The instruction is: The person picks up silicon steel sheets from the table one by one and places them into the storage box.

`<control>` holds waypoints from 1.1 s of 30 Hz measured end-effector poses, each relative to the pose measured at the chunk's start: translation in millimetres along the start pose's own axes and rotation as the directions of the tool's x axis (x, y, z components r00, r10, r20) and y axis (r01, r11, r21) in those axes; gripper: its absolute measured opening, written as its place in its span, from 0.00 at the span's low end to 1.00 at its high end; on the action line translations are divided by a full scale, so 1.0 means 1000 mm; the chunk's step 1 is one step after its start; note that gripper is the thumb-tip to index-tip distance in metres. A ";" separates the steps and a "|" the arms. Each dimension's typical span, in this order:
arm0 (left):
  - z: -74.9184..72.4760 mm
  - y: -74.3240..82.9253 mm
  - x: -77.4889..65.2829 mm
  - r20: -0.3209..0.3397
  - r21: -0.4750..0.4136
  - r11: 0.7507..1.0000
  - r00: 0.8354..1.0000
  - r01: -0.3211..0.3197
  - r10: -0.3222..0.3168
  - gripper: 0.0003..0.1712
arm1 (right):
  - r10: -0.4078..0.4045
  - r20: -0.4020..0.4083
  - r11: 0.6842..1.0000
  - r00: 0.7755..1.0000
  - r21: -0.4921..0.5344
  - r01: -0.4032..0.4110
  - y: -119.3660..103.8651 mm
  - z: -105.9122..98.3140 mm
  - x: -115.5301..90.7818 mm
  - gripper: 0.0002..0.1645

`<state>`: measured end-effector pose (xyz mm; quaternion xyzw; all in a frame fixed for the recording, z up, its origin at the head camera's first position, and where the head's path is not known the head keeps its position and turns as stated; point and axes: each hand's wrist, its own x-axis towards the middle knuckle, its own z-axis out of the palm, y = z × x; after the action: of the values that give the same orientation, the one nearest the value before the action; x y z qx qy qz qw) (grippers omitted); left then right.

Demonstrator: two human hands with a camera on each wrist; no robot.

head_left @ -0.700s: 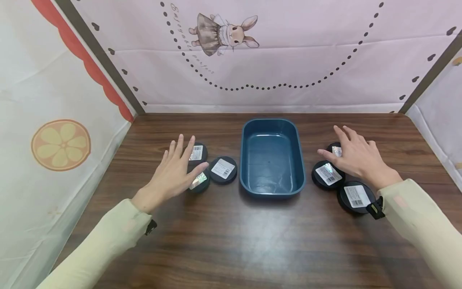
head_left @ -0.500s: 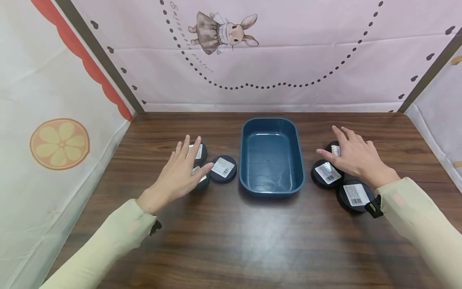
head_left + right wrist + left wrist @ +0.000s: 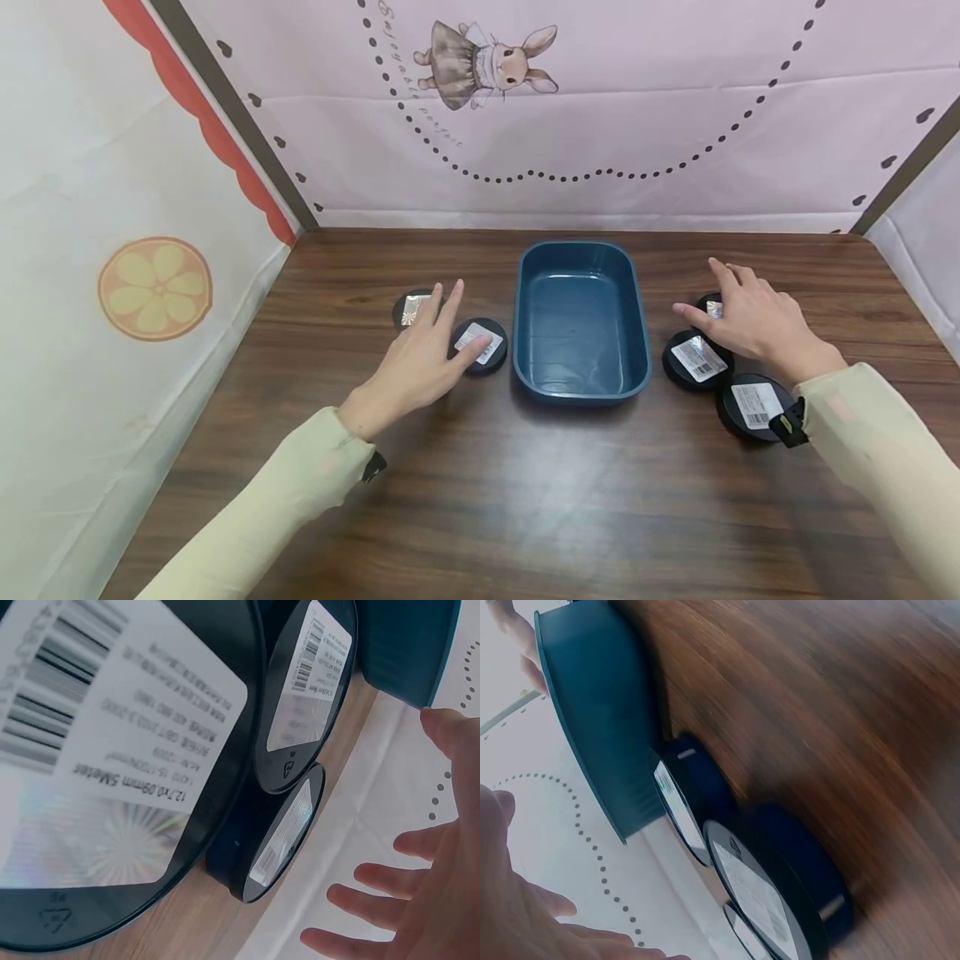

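Note:
Several flat round black cases with white barcode labels lie on the table. In the head view, my left hand hovers with spread fingers over the left group, nearest a case beside the blue bin and another case behind it. The left wrist view shows a third large case of this group, which the hand hides from above. My right hand is held, fingers extended, above the right group: a rear case, a middle case and a front case. Neither hand holds anything.
A blue rectangular bin with nothing inside stands between the two groups on the brown wooden table. Cloth walls close off the back and the left side; another stands at the right.
My left hand has moved to the right across its group, uncovering the rear case and reaching over the one beside the bin. The right hand stays nearly still; the head view has shifted slightly.

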<state>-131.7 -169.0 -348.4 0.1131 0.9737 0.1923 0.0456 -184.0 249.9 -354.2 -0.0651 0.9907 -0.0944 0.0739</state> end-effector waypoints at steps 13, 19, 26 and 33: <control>0.011 0.023 0.004 0.020 -0.074 0.997 1.000 0.018 -0.017 0.52 | -0.010 0.022 1.000 1.000 -0.013 0.010 0.003 -0.002 0.006 0.65; 0.013 0.030 0.006 0.012 -0.095 0.995 1.000 0.013 -0.012 0.52 | -0.015 0.035 1.000 0.999 -0.013 0.015 0.005 -0.005 0.008 0.65; 0.017 0.038 0.005 0.021 -0.139 0.990 1.000 0.021 -0.018 0.51 | -0.011 0.059 1.000 0.998 0.006 0.011 0.008 -0.007 0.012 0.65; 0.022 0.041 0.003 0.025 -0.155 0.988 0.999 0.026 -0.022 0.52 | -0.015 0.100 1.000 0.995 0.026 0.012 0.009 -0.005 0.012 0.65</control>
<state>-123.8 -123.0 -353.3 0.0995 0.9566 0.2656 0.0677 -198.1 257.5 -352.2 -0.0754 0.9840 -0.1041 0.1235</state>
